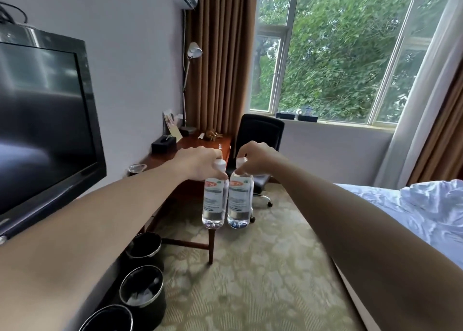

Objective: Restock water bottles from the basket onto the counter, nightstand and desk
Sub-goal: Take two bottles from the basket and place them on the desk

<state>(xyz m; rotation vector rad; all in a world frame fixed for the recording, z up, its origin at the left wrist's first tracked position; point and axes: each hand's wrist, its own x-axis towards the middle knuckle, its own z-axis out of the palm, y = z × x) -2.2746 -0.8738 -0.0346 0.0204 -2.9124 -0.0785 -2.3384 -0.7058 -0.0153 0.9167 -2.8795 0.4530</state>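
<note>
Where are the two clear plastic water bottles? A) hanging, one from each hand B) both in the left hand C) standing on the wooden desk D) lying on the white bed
A: the left hand grips the left clear plastic bottle by its neck, the right hand the right clear plastic bottle, both in mid-air.

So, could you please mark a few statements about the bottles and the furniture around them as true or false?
1. The left hand grips the left bottle by its top, and the right hand grips the right bottle the same way. True.
2. A black chair stands beside the desk, below the window. True.
3. Both bottles rest on the desk. False: they hang in the air in front of it, over the carpet.
4. The chair lies tipped over. False: it stands upright.
5. A lamp stands at the far end of the desk. True.
</note>
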